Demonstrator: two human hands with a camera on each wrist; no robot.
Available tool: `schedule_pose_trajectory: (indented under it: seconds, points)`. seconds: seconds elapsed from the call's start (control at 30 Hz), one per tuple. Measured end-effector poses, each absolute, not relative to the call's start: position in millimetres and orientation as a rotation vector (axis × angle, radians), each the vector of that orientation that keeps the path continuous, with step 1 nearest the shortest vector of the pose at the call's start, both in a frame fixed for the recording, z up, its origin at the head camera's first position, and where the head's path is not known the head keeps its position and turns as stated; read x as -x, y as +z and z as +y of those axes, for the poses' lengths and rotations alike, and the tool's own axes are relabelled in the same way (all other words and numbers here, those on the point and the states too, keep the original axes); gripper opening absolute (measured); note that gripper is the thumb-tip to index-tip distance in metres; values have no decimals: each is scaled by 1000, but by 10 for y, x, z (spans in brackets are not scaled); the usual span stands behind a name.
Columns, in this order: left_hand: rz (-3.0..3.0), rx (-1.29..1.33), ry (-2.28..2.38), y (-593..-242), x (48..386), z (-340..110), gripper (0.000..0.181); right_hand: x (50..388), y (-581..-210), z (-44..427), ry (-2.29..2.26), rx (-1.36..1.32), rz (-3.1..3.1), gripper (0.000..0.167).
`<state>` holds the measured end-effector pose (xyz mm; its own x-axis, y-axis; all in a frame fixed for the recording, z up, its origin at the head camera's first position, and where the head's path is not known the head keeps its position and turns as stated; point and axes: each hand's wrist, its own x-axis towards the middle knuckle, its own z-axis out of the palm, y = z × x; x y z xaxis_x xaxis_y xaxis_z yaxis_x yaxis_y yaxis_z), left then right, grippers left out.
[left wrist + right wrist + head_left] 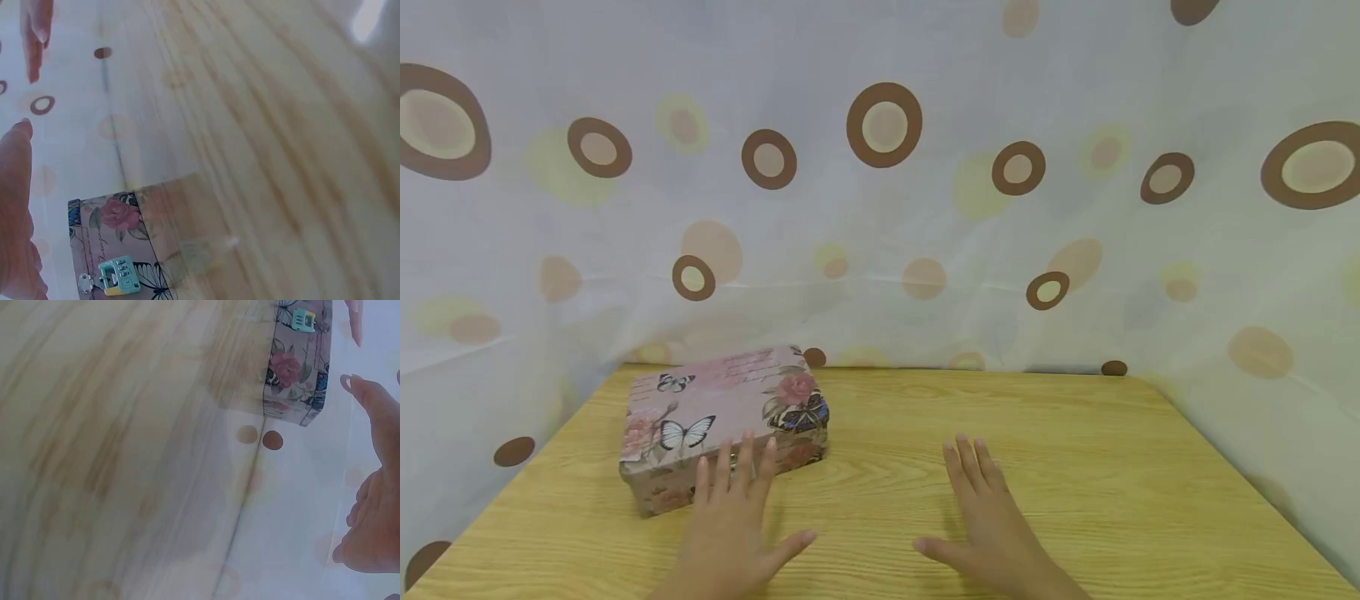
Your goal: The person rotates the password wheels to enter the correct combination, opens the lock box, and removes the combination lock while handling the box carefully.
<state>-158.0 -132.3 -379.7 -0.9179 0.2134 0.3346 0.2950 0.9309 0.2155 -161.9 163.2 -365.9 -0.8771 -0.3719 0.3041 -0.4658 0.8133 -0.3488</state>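
Note:
A pink box (730, 408) with butterflies and roses stands at the table's left, its lid down. On its front, a turquoise combination padlock (124, 275) hangs at a metal clasp (85, 284); the right wrist view shows the padlock (304, 320) too. My left hand (730, 525), fingers spread and straight, is in front of the box, its fingertips overlapping the box's front in the head view; whether they touch cannot be told. My right hand (996, 525) has straight fingers and its thumb out, over the table right of the box, holding nothing.
The wood-grain table (880, 467) carries the box. A pale cloth (955, 317) with brown rings and dots hangs behind the table and along both sides, meeting its back edge.

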Motion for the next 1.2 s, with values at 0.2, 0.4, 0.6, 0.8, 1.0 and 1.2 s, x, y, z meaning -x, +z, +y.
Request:
schedule_pose_trajectory:
  seconds: [0.2, 0.4, 0.6, 0.8, 1.0, 1.2]
  points:
    - [-2796, 353, -393, -3809, 1575, -1425, 100, 1657, -3642, 1517, 592, -690, -2807, 100]
    - [-2808, 325, -380, -3817, 1560, -1583, 100, 1709, -3610, 1389, 565, -715, -2851, 97]
    - [-2793, 303, -312, -3823, 1547, -1711, 101, 1756, -3587, 1238, 621, -736, -2856, 96]
    - [-2781, 285, -263, -3815, 1540, -1814, 102, 1822, -3600, 1104, 678, -790, -2856, 95]
    - [-2772, 283, -237, -3797, 1552, -1896, 102, 1889, -3599, 965, 799, -908, -2878, 86]
    - [-2744, 276, -231, -3800, 1590, -1980, 99, 1946, -3580, 783, 759, -940, -2896, 87]
